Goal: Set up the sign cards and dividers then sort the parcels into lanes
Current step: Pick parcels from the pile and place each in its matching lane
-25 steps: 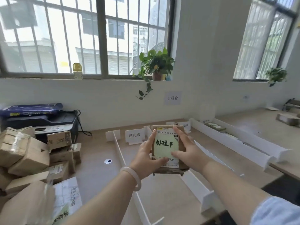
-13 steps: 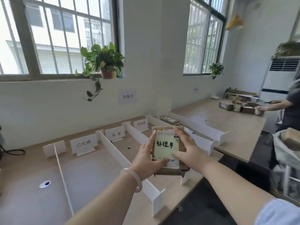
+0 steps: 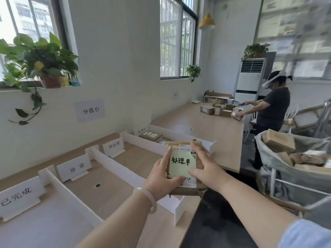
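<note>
Both left hand (image 3: 161,176) and right hand (image 3: 206,169) are clasped round the parcel (image 3: 182,149), long axis pointed toward the 处理中 lane (image 3: 179,136) beyond.

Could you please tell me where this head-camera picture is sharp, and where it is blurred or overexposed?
Head view: the green note on the held parcel is sharp and legible; the papers on the far right wall are smeared; the left window is blown out white; window frames lean, as a wide lens makes them.

A pale, glossy bangle (image 3: 146,201) circles the wrist of the left hand (image 3: 161,178), and a light blue sleeve (image 3: 308,235) shows on the right arm (image 3: 250,197).
</note>
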A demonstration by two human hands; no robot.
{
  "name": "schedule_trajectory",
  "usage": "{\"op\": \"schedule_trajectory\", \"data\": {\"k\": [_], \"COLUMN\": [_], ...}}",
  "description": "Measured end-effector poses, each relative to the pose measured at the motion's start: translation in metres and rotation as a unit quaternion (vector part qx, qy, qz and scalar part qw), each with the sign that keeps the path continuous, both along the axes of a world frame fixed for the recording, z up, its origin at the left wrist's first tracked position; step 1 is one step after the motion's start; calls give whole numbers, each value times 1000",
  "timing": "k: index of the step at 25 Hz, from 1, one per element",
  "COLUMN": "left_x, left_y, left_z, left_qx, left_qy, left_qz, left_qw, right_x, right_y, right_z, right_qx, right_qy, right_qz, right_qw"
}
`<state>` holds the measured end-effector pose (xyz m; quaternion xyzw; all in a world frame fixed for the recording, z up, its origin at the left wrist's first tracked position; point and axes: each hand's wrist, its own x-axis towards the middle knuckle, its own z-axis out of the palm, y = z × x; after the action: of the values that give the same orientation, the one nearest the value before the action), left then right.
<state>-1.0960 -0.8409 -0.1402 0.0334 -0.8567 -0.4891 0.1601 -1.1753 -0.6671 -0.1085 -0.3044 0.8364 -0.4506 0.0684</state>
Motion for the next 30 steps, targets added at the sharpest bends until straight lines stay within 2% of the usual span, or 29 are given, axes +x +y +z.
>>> {"op": "schedule_trajectory", "data": {"k": [6,10,18,23,30], "left_x": [-100,-186,-350,-422,-524], "left_y": [14,41,97,86,27], "left_z": [-15,-24,-21,-42,-74], "left_qx": [8,16,28,53,91], "left_qy": [-11,-6,-21,-37,-46], "left_qz": [-19,-9,55,83,123], "left_qw": [1000,1000,998,994,987], "right_x": [-93,-184,-366,-443,-557], "right_y": [19,44,85,63,-10], "right_z": [-11,-16,-8,-21,-38], "right_qx": [0,5,31,32,75], "right_qy": [-23,-14,-37,-59,-49], "right_qz": [-9,5,41,76,111], "right_qw": [1000,1000,998,995,990]}}
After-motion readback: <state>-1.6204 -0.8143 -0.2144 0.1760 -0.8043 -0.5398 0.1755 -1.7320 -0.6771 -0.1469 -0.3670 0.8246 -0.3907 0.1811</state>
